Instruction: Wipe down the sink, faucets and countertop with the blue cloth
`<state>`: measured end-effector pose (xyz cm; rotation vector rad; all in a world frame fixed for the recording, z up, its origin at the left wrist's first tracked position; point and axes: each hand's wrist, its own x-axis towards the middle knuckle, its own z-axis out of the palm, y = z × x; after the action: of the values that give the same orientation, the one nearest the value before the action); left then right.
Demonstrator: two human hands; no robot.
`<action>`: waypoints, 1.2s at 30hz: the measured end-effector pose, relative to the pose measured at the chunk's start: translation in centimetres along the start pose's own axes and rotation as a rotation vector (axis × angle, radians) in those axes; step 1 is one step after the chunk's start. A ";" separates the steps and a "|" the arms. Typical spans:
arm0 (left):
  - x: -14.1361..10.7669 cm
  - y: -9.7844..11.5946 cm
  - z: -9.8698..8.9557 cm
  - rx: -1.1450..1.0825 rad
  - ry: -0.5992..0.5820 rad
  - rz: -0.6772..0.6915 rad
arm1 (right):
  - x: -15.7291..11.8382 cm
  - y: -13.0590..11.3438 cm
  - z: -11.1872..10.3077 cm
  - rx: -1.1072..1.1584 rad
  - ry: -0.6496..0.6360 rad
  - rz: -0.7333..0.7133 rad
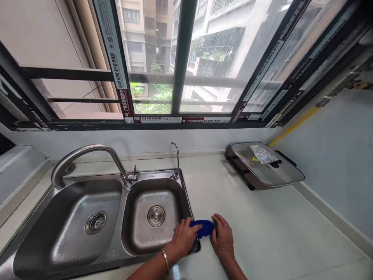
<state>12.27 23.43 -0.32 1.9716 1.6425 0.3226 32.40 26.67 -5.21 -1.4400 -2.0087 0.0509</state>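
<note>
A deep blue cloth (204, 228) is stretched between my two hands, over the right rim of the double sink (186, 194) and the pale counter beside it. My left hand (184, 236), with a bracelet (165, 261) on its wrist, grips the cloth's left end, thumb and fingers pressed on it. At the other end, my right hand (222, 238) is closed with its fingers curled around the cloth's edge. Part of the cloth is hidden under the fingers of both hands.
A curved metal faucet (96, 148) rises behind the two basins, with a thin spout (177, 159) to its right. An electric pan (265, 165) with a glass lid and a silvery packet on it stands at the back right. The window (180, 77) lies behind the counter.
</note>
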 end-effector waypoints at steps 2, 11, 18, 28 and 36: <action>0.3 -2.8 -2.5 -0.090 0.024 -0.112 | -0.1 0.0 0.1 0.004 0.007 0.004; 9.2 -12.6 -15.3 0.064 0.387 -0.440 | 0.2 0.6 0.7 -0.007 -0.012 0.066; 15.9 -12.4 -12.2 0.245 0.354 -0.313 | 0.3 0.7 0.7 -0.050 -0.038 0.083; 14.1 -10.7 -8.9 0.137 0.324 -0.437 | 1.2 -0.9 -0.5 -0.058 -0.051 0.110; 11.7 -3.7 -3.0 -0.063 0.303 -0.379 | 1.3 -0.8 -0.1 -0.082 -0.009 0.098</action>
<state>10.27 35.81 -1.78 1.5771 2.1229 0.5369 31.53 27.43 -4.18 -1.5919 -1.9667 0.0177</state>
